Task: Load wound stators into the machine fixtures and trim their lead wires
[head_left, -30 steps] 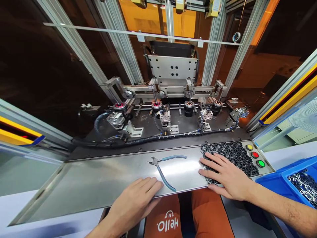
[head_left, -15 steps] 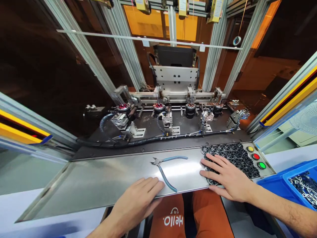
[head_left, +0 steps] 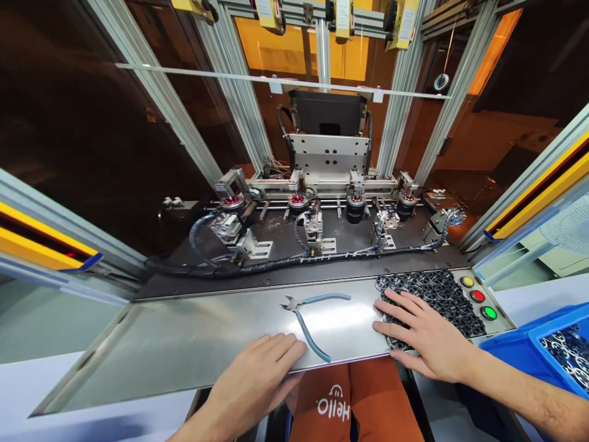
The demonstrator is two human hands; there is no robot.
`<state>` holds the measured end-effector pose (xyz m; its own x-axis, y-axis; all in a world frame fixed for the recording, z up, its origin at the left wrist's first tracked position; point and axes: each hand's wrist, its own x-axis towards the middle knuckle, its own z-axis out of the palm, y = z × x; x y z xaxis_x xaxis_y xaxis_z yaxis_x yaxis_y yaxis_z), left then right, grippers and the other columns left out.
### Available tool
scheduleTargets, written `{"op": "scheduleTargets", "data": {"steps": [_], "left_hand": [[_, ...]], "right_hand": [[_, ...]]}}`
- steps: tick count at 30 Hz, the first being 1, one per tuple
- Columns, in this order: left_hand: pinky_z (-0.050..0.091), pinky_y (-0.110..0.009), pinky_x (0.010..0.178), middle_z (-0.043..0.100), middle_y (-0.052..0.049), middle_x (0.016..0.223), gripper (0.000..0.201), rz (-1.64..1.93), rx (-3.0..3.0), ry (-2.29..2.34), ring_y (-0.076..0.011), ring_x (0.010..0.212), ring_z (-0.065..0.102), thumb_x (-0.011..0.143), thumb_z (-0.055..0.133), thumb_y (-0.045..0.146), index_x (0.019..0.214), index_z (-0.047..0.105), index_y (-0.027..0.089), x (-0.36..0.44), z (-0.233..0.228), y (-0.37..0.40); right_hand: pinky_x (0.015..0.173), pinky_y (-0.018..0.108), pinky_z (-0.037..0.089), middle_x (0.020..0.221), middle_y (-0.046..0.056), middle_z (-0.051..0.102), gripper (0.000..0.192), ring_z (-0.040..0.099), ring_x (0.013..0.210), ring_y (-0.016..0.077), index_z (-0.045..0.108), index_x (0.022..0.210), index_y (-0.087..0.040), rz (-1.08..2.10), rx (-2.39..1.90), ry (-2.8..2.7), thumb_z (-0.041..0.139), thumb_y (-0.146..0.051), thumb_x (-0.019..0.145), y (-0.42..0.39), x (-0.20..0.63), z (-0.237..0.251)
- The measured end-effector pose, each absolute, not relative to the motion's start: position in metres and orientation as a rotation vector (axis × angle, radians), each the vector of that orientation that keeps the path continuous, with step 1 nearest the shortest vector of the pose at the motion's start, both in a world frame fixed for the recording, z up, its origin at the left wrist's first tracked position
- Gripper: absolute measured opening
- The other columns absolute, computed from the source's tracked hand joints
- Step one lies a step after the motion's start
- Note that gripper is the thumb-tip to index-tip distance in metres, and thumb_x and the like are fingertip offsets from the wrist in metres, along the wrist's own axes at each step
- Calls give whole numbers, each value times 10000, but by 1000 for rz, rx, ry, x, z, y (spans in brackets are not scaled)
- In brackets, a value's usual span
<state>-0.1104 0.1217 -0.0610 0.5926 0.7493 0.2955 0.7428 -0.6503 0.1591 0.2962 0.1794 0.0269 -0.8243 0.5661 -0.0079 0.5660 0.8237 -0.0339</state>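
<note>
Left hand: the left hand [head_left: 255,380] lies flat, palm down, fingers loosely together, on the near edge of the steel surface [head_left: 184,334]. It holds nothing. Its fingertips stop just short of the lower handle of the cutters.

Right hand: the right hand [head_left: 426,337] is spread, palm down, pressing on the near left corner of the rings [head_left: 437,294]. It pinches nothing.

Rings: black, round, laid close together in a patch at about 3 o'clock on the surface, touching one another. The ones under the palm are hidden.

Cutters: blue-handled cutters [head_left: 313,319] lie open at the middle of the surface, jaws toward 10 o'clock, between the two hands and touching neither.

Buttons: yellow, red and green buttons [head_left: 478,296] sit in a row just right of the rings.

Machine: four round fixtures [head_left: 354,202] stand in a row at 12 o'clock behind a black cable.

Bin: a blue bin [head_left: 543,350] at 4 o'clock holds more rings.

Change: against the second before, neither hand has shifted on the surface; only the view has tipped a little, so everything sits slightly lower and to the right. The cutters and rings lie as they did.

Meaning: I'd judge this a pause, the hands resting and the rings merely held down.
</note>
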Motion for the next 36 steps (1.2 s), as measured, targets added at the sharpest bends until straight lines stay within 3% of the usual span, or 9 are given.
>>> {"op": "scheduleTargets", "data": {"steps": [11,17,36], "left_hand": [[490,-405,724,713,23,961,428,612,2804,1280,-269,794,698,839,831,67,1081,546,276,-110,-59,122],[475,-391,752,737,18,988,330,535,2751,1308,-259,824,686,887,800,88,1065,593,273,-109,-59,122],[459,-408,754,739,30,985,414,517,2718,1324,-272,823,683,812,916,73,1045,636,273,-107,-56,121]], "right_hand": [[1350,692,493,1874,53,456,551,398,1757,398,646,1662,-332,1,-918,-3032,698,-391,1117,180,296,30],[1388,655,452,1871,46,467,554,386,1765,380,659,1656,-341,20,-922,-3007,716,-365,1105,180,297,30],[1357,665,492,1873,37,461,557,396,1759,392,645,1665,-347,-20,-912,-3027,704,-384,1112,180,296,30]]}}
